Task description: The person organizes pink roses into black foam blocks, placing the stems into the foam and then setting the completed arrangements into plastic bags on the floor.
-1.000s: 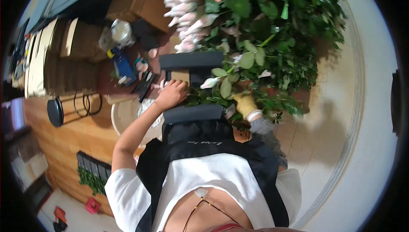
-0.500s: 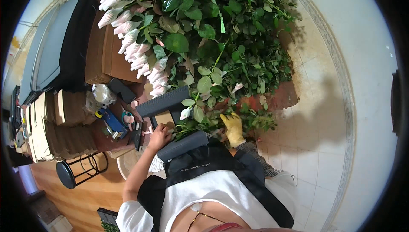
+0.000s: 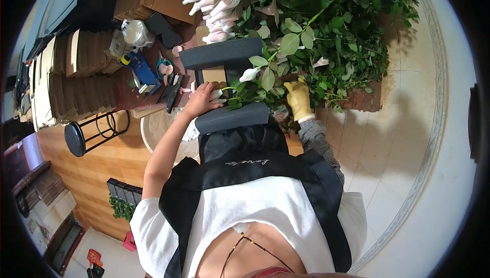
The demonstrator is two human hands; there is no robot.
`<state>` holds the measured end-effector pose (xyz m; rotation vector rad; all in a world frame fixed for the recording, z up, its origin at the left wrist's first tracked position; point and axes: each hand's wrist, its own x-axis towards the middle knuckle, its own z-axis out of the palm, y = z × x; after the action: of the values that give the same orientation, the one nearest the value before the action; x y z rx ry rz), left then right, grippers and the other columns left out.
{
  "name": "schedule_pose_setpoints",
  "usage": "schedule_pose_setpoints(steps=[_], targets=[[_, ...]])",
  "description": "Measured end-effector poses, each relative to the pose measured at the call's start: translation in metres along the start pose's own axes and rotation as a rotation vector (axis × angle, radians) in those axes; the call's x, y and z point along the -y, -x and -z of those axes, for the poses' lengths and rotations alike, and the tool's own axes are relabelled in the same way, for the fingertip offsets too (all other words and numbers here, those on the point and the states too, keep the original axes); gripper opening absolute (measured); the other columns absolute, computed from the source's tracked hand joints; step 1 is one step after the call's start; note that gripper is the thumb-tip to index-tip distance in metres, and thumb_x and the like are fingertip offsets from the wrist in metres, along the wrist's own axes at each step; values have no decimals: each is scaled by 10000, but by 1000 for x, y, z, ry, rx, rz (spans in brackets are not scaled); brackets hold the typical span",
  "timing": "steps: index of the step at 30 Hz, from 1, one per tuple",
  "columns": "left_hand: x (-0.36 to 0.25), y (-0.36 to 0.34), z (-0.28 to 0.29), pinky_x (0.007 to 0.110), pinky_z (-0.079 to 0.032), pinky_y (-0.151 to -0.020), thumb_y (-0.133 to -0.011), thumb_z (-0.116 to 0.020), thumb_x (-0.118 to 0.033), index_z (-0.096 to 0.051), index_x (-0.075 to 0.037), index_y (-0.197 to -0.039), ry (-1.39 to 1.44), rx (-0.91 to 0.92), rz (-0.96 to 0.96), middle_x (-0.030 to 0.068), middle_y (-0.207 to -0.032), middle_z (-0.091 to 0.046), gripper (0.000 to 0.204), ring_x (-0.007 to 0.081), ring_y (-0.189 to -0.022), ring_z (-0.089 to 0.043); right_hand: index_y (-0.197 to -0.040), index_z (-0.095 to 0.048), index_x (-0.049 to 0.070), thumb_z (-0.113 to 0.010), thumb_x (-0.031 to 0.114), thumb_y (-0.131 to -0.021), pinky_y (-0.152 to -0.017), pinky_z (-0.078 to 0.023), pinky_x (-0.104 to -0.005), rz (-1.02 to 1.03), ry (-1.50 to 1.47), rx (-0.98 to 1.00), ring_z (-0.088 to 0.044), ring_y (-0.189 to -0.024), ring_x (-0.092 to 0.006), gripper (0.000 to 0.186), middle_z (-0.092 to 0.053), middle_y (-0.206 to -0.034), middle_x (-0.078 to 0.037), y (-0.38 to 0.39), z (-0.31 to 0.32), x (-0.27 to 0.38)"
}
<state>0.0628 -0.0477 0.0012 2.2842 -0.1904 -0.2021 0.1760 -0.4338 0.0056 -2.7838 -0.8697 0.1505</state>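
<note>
My bare left hand [image 3: 203, 100] is closed around the heads of white roses [image 3: 216, 96] lying in a trough between two dark grey ribbed pads, the far pad [image 3: 220, 53] and the near pad [image 3: 232, 118]. Leafy stems run right from those heads to my right hand [image 3: 299, 99], in a yellow glove. Its fingers are curled at the stems, partly hidden by leaves. A single rose in a white net sleeve [image 3: 249, 75] lies above the trough, its leafy stem slanting up to the right. Beyond it is a large pile of netted roses [image 3: 224, 6] with dense green foliage [image 3: 352, 38].
Left on the reddish table [image 3: 122, 92] are scissors [image 3: 164, 69], a blue box [image 3: 144, 71], a black stapler-like tool [image 3: 174, 93] and stacked cardboard [image 3: 79, 97]. A pale round bin [image 3: 153, 132] and a black stool [image 3: 75, 139] stand below.
The whole view has shifted, so the table and both hands appear higher and further right. My right hand's spread fingers have drawn together at the stems. My left hand stays at the rose heads.
</note>
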Motion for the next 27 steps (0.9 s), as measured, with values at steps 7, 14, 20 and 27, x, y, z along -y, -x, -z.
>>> schedule_pose_setpoints(steps=[7, 14, 20, 27], targets=[[5, 6, 1, 449, -542, -826, -782, -741, -187, -656, -87, -1187, -179, 149, 51, 155, -1065, -669, 425, 385, -936, -664, -1031, -701, 46, -643, -89, -668, -997, -482, -494, 104, 23, -160, -640, -955, -350, 391, -685, -952, -169, 3, 124, 30], [22, -8, 17, 443, -531, -825, -774, -755, -151, -692, -61, -1175, -72, 32, -2, 178, -1008, -677, 416, 387, -944, -668, -1142, -690, 74, -624, -104, -712, -1016, -480, -453, -65, -496, -83, -620, -959, -379, 470, -682, -994, -157, 24, 83, 8], [16, -16, 11, 411, -543, -734, -900, -704, -231, -738, -29, -986, 49, 22, 193, 162, -960, -671, 222, 362, -795, -681, -980, -743, 85, -662, 48, -766, -818, -510, -467, 81, -47, 70, -647, -893, -361, 232, -698, -887, -143, 34, 26, 3], [6, -19, 8, 448, -487, -919, -883, -712, -257, -649, -85, -1211, -155, 138, -202, 156, -1097, -614, 376, 368, -1072, -587, -1168, -662, 117, -673, 99, -815, -1005, -442, -457, -17, 244, 296, -624, -1070, -309, 353, -682, -1034, -117, 22, 33, 25]])
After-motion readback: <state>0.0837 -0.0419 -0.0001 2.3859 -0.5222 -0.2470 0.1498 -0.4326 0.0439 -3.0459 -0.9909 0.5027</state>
